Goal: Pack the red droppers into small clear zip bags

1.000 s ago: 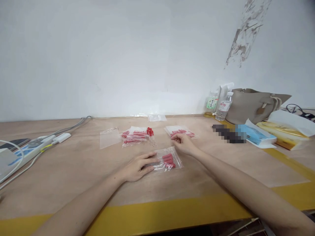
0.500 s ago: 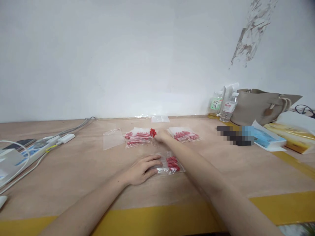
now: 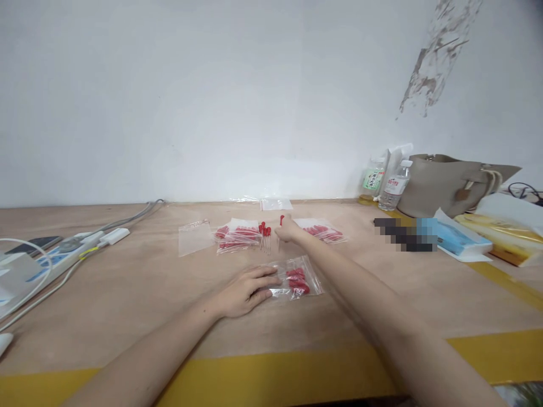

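My left hand [image 3: 248,291] lies open, its fingers spread on the left end of a clear zip bag [image 3: 314,277] that holds several red pieces [image 3: 298,281]. Farther out, my right hand [image 3: 289,230] is closed in a pinch on a red-topped metal pin [image 3: 282,219], whose thin shaft points down. Just left of that hand, several loose pins with red tops [image 3: 264,230] lie together on the table. Filled bags of red pieces lie on both sides, a left stack [image 3: 238,234] and a right stack [image 3: 320,230], the latter partly behind my right hand.
A flat clear bag [image 3: 194,238] lies left of the stacks, another bag [image 3: 276,204] by the wall. On the left are a power strip [image 3: 63,257], cables and a phone [image 3: 36,245]. Bottles [image 3: 395,185], a grey handbag [image 3: 441,183] and tissue packs [image 3: 462,237] stand right.
My right hand has moved slightly right, away from the loose pins, with one red-topped metal pin now showing in its fingers. My left hand stays on the bag.
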{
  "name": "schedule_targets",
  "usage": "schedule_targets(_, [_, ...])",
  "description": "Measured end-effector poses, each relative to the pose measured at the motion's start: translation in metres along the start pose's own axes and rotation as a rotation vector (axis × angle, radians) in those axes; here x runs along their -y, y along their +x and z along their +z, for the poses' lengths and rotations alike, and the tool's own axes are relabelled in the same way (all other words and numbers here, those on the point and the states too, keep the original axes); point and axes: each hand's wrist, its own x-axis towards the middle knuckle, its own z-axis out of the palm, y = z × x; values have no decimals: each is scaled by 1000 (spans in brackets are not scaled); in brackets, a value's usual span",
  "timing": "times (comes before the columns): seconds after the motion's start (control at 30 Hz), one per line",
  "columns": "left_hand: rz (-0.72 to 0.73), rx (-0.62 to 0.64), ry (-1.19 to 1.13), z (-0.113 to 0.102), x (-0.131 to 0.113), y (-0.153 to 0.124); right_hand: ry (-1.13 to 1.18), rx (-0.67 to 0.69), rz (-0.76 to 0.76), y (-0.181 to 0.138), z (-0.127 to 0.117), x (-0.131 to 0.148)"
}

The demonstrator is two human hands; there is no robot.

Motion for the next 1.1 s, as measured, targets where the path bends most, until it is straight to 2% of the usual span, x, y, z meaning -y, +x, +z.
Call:
schedule_targets(0.1, [-11, -1, 10, 0, 0, 0, 46, -5, 35, -24, -33, -10])
schedule_targets(0.17, [-17, 2, 23, 0, 0, 0, 145, -8, -1, -44, -54, -20])
schedule_targets(0.27, [-22, 12, 44, 1, 1, 1, 278, -100, -37, -75, -70, -40])
schedule_targets(0.4, [-14, 21, 54, 2, 1, 2, 440, -188, -5, -98, -63, -68])
schedule_targets(0.5, [-8, 18, 66, 2, 2, 2, 533, -172, 45, -101, -52, -78])
schedule_targets(0.63, [-2, 15, 66, 2, 3, 2, 581, -120, 35, -102, -44, -77])
schedule_targets(0.87, [-11, 1, 42, 3, 3, 2, 674, -141, -47, -103, -44, -74])
schedule_targets(1.1, [-35, 3, 45, 3, 2, 2, 788, -130, 151, -116, -52, -68])
